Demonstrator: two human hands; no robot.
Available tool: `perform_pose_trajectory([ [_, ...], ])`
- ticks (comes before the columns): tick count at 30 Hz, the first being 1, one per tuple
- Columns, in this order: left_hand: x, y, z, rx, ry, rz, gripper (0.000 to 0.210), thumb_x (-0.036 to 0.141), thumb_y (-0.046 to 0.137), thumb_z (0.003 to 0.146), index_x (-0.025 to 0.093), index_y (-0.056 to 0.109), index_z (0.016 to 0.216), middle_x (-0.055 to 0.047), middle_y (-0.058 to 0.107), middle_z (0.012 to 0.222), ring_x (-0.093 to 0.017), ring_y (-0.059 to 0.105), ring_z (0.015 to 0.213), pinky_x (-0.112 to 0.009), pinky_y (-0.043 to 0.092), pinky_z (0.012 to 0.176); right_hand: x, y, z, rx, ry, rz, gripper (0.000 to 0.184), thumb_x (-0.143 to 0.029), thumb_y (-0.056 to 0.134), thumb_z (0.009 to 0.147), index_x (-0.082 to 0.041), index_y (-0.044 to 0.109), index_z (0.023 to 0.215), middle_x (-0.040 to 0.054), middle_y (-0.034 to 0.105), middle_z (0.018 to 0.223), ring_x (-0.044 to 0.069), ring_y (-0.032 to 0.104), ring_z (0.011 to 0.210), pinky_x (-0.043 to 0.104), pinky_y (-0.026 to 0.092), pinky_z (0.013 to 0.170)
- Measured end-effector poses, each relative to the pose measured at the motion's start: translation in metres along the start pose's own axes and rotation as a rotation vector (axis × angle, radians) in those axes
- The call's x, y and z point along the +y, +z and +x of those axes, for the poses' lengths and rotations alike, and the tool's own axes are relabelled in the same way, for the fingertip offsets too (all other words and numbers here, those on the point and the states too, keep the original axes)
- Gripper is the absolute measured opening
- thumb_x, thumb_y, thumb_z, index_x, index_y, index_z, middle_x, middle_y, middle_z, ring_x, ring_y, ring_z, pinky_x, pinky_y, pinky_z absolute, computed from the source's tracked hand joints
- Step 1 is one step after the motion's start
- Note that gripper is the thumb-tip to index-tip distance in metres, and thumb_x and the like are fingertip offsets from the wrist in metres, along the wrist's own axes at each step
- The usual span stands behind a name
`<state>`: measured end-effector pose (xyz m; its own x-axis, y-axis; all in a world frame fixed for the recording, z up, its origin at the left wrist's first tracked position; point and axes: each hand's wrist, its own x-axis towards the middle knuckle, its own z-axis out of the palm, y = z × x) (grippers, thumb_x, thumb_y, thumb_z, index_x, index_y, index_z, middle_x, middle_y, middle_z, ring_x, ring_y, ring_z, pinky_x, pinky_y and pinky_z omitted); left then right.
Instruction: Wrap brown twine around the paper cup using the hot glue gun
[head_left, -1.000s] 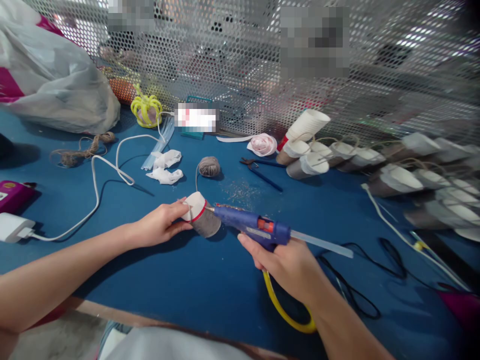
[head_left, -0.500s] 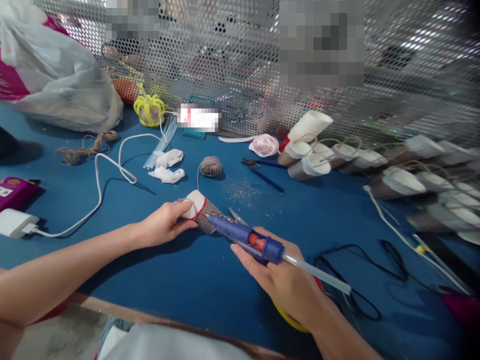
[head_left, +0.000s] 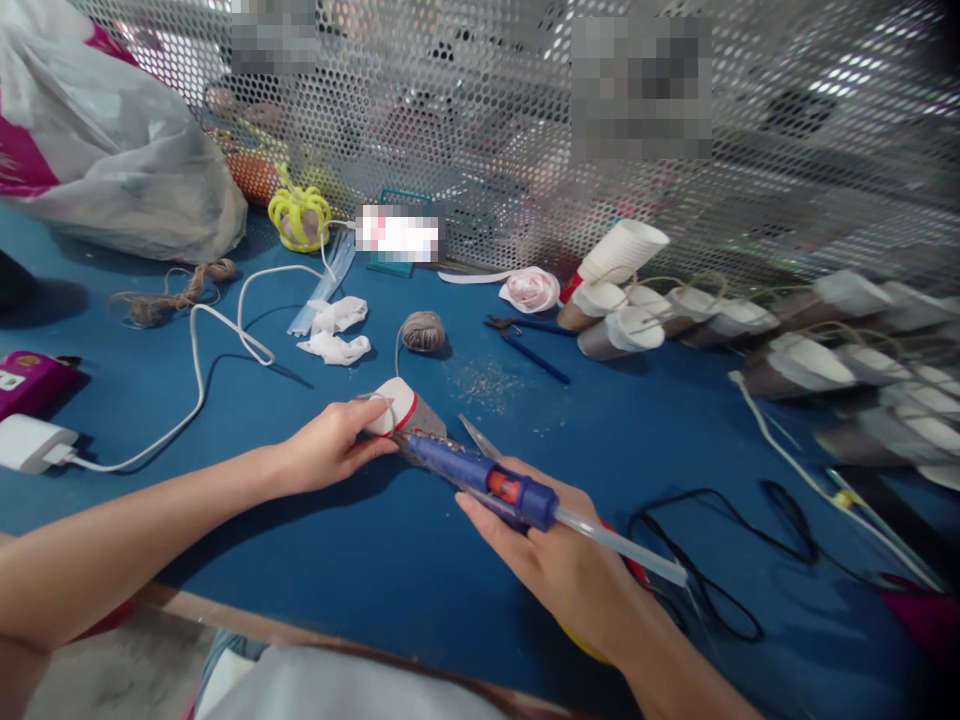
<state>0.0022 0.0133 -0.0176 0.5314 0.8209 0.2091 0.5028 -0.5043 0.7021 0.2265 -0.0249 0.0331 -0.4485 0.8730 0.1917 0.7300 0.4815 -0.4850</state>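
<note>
My left hand (head_left: 330, 440) is closed on a small paper cup (head_left: 400, 395), tilted on its side, with a red rim band and grey yarn wrapped around its wall. A strand runs from it to a ball of grey yarn (head_left: 423, 332) just beyond. My right hand (head_left: 562, 560) grips a blue hot glue gun (head_left: 454, 463) with a clear glue stick out of its back. The gun's nozzle is at the cup's side, near my left fingertips. A scissor blade (head_left: 478, 436) shows past my right hand; whether that hand also holds the scissors I cannot tell.
Pliers (head_left: 529, 347), a pink fabric rose (head_left: 531, 290) and white scraps (head_left: 335, 347) lie beyond my hands. Several wrapped cups (head_left: 622, 332) stand along the right. A white cable (head_left: 199, 370) crosses the left side; a black cord (head_left: 720, 500) loops at right. A perforated metal screen (head_left: 480, 130) closes the back.
The glue gun has moved slightly left and its nozzle has come down along the cup towards my left fingers. My left hand keeps its hold, the cup turned slightly.
</note>
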Motion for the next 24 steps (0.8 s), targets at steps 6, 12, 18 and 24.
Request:
perform_pose_trajectory([
  [6, -0.001, -0.003, -0.001, -0.005, 0.029, 0.009, 0.015, 0.025, 0.046, 0.084, 0.015, 0.044, 0.074, -0.001, 0.050, 0.068, -0.010, 0.044, 0.058, -0.020, 0.037, 0.055, 0.010, -0.002, 0.001, 0.055, -0.030, -0.021, 0.021, -0.035, 0.045, 0.082, -0.022, 0.061, 0.076, 0.0036, 0.064, 0.065, 0.018, 0.062, 0.060, 0.028, 0.050, 0.057],
  [12, -0.003, -0.003, -0.002, -0.038, 0.032, -0.014, 0.011, 0.024, 0.046, 0.085, 0.014, 0.047, 0.080, -0.004, 0.055, 0.075, -0.012, 0.050, 0.065, -0.022, 0.041, 0.061, 0.030, 0.007, -0.006, 0.120, -0.056, -0.186, 0.029, -0.038, 0.042, 0.083, -0.026, 0.068, 0.080, 0.0009, 0.053, 0.041, 0.021, 0.060, 0.055, 0.033, 0.050, 0.059],
  [18, -0.003, -0.002, -0.002, -0.034, 0.043, 0.004, 0.011, 0.023, 0.046, 0.084, 0.012, 0.049, 0.083, -0.007, 0.058, 0.078, -0.014, 0.052, 0.067, -0.023, 0.041, 0.062, 0.041, 0.006, -0.002, 0.045, -0.117, -0.195, 0.033, -0.035, 0.039, 0.084, -0.025, 0.070, 0.077, 0.0006, 0.055, 0.043, 0.017, 0.057, 0.048, 0.030, 0.047, 0.055],
  [24, -0.004, -0.003, -0.002, -0.040, 0.061, 0.017, 0.012, 0.023, 0.046, 0.084, 0.012, 0.049, 0.081, -0.007, 0.058, 0.076, -0.014, 0.051, 0.065, -0.023, 0.041, 0.061, 0.026, -0.001, 0.008, -0.004, 0.110, -0.010, 0.041, -0.039, 0.047, 0.081, -0.022, 0.051, 0.044, -0.0019, 0.054, 0.038, 0.012, 0.053, 0.039, 0.024, 0.045, 0.046],
])
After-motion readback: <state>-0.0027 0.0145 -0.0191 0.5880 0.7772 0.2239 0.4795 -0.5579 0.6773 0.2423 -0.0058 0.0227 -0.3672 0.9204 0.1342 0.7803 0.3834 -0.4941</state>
